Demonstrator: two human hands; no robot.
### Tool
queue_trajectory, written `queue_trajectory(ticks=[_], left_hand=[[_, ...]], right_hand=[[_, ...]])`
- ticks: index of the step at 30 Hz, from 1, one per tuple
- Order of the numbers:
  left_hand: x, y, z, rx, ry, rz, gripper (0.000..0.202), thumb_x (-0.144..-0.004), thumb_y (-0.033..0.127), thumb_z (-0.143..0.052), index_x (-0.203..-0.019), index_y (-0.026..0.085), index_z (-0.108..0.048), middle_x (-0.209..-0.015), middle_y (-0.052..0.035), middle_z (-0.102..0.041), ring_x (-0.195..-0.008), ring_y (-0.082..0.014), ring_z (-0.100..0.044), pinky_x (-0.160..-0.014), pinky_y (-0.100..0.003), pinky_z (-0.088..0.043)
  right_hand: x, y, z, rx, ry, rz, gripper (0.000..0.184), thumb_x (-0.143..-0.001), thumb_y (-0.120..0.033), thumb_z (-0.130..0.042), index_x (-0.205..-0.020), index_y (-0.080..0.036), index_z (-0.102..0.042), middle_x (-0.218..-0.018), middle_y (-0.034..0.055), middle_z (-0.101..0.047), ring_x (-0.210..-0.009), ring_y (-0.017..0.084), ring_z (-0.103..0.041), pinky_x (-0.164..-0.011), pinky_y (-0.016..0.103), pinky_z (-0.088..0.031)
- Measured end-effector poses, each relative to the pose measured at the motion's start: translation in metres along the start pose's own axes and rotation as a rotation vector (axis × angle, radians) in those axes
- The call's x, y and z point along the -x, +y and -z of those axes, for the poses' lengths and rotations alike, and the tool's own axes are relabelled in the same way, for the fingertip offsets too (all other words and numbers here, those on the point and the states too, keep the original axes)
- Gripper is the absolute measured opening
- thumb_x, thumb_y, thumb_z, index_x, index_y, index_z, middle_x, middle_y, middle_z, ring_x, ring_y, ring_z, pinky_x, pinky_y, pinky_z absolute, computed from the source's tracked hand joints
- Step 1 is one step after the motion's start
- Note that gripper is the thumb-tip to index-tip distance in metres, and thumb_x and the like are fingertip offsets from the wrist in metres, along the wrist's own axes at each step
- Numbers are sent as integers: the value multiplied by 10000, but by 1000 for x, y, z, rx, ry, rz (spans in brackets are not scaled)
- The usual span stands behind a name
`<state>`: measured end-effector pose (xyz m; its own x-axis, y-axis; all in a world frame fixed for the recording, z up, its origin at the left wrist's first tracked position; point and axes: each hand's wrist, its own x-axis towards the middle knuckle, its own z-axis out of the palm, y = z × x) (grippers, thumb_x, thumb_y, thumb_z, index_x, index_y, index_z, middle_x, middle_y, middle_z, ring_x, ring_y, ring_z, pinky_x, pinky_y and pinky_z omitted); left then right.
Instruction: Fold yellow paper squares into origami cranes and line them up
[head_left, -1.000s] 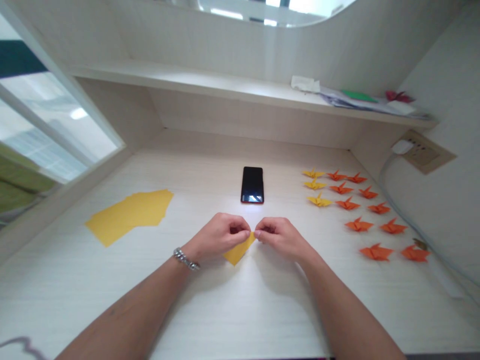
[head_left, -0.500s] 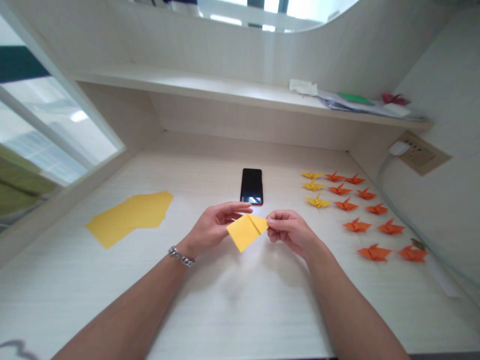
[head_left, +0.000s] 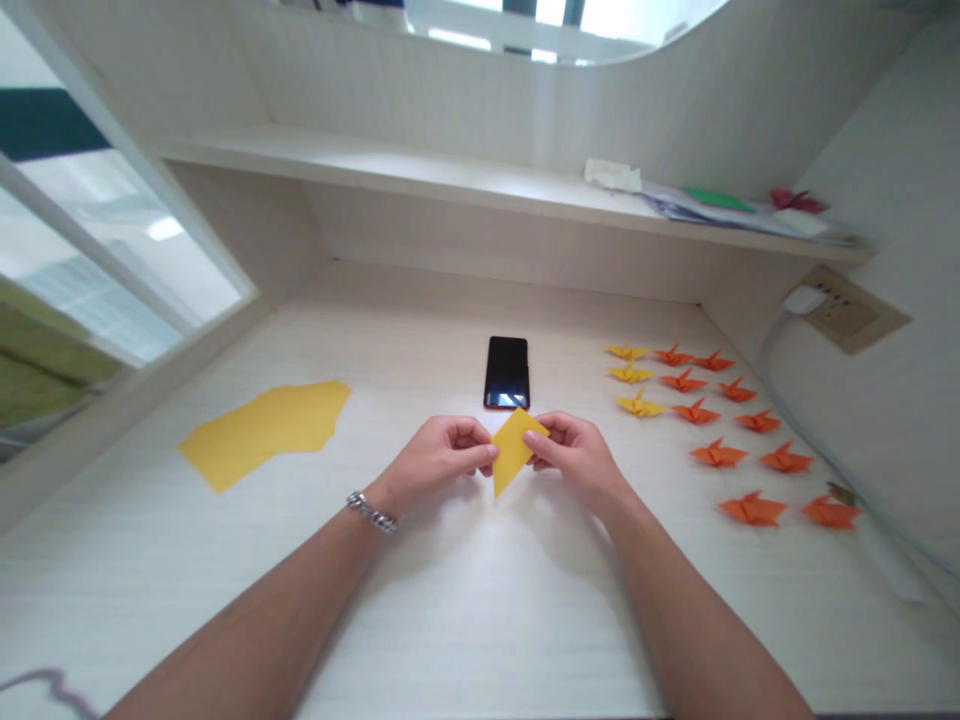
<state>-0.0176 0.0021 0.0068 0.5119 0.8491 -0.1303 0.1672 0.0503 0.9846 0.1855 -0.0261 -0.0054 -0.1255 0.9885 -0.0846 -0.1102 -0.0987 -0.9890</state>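
A folded piece of yellow origami paper is held above the desk between my two hands, one corner pointing down toward me. My left hand pinches its left edge between thumb and fingers. My right hand grips the right side, thumb on the front face and fingers behind. Just beyond the paper lies a black phone. Off to the left, yellow paper sheets are spread in an overlapping fan.
Yellow paper cranes and several orange paper cranes stand in rows at the right. Behind them a cable runs from a wall socket. A shelf with papers crosses the back.
My left hand has closed on the paper's left edge, where its fingers were loose before. The paper has turned and shifted right, and my right thumb now lies across its face.
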Motion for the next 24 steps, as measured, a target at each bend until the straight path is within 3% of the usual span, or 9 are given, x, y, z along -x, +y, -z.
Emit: queue_trajectory(ticks=[4,10,19,22,24], left_hand=[[1,2,-1,3,36,1,197,-727,292,-681,-824,120,-673,-710,-48,-679,-599,-121,-590,-567,-225,-479],[1,3,0,-22,17,17,211,-693,264,-691,-851,124,-696,-713,-44,-680,-619,-131,-593,-574,-233,-472],[1,-5,0,133,70,-40,107,-709,174,-655,-797,134,-702,-729,-42,-683,-665,-142,-610,-615,-242,-481],[2,-5,0,109,85,-69,95,-713,177,-654,-782,138,-705,-739,-43,-689,-677,-147,-618,-627,-244,-488],[3,-2,0,48,90,-84,98,-716,187,-654,-781,140,-711,-745,-44,-695,-690,-151,-624,-641,-245,-495]], right_hand=[[1,5,-5,59,-8,-14,292,-686,-406,-730,-753,-139,-632,-618,18,-654,-540,119,-601,-535,232,-493],[3,3,-4,87,-77,-38,262,-691,-330,-719,-863,-137,-676,-736,44,-702,-625,150,-658,-559,251,-527],[7,0,-8,-27,-37,-26,246,-600,-277,-772,-819,-168,-752,-665,40,-711,-556,151,-650,-591,309,-559],[8,-4,-6,-49,-118,-28,294,-575,-280,-803,-840,-166,-750,-726,55,-722,-619,162,-661,-643,321,-559],[9,-5,-5,-60,-143,-39,289,-638,-342,-772,-860,-159,-746,-786,73,-723,-694,174,-669,-668,318,-555]])
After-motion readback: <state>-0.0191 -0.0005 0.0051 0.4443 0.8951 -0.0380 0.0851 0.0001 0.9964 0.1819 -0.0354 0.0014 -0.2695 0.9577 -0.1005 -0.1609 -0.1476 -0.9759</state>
